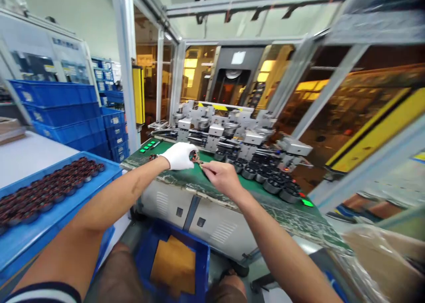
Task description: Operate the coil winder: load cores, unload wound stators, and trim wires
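In a white glove, my left hand [181, 156] is closed around a small round motor stator [193, 156] with dark and copper-coloured parts. My bare right hand [221, 175] is just to its right, thumb and forefinger pinched together at the stator's lower edge. Whatever lies between those fingertips is too small to make out. Both hands are above the green work surface [186, 175] of a machine bench. Another small coil part [152, 157] lies by my left wrist. Several dark ring-shaped housings [272, 184] stand in rows to the right of my right hand.
Behind the hands runs a row of metal fixtures [215, 130]. A blue tray [114, 170] full of similar stators is at left, near stacked blue crates [66, 113]. Below the bench sits a blue bin [202, 258] with cardboard inside. Yellow posts [138, 95] flank the machine opening.
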`<action>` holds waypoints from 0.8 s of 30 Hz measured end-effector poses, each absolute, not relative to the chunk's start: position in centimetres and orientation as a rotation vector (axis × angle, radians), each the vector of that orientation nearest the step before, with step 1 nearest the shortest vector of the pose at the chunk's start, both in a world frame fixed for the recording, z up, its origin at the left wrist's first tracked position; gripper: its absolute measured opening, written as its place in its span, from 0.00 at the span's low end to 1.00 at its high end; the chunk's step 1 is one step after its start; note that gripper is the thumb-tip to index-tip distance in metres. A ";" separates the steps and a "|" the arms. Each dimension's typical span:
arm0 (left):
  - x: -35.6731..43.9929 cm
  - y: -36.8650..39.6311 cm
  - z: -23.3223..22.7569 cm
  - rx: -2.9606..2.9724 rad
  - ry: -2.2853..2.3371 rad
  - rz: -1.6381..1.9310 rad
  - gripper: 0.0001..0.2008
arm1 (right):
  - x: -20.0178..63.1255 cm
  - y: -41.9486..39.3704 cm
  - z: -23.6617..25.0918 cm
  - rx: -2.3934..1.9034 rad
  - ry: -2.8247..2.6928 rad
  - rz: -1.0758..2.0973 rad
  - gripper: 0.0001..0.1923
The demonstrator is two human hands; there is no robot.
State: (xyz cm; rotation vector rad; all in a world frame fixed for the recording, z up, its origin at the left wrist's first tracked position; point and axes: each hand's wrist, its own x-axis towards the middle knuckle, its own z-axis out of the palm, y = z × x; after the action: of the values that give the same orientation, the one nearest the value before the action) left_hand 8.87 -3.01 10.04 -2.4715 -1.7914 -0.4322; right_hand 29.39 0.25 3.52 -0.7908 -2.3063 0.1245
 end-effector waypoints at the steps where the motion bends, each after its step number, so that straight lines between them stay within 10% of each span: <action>1: 8.5 -4.9 9.8 -2.477 -1.775 -0.511 0.25 | 30.1 -1.3 3.8 -0.696 -2.337 0.147 0.10; 9: 7.0 -20.4 2.5 -2.569 -1.798 -1.251 0.27 | 32.3 -10.4 -0.1 -0.027 -2.439 0.462 0.14; 20: 9.6 -24.7 -1.0 -2.434 -1.569 -0.902 0.33 | 31.4 -15.6 1.9 -0.298 -2.234 0.658 0.18; 24: 9.7 -24.6 -1.4 -2.463 -1.473 -0.840 0.36 | 29.3 -16.7 0.8 -0.318 -2.315 0.691 0.04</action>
State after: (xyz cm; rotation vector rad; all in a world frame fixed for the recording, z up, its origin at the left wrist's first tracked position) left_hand 9.66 -24.57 -1.43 -2.4626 -1.4734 -0.8395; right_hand 29.33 -16.71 0.81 -0.3176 -2.3153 0.6906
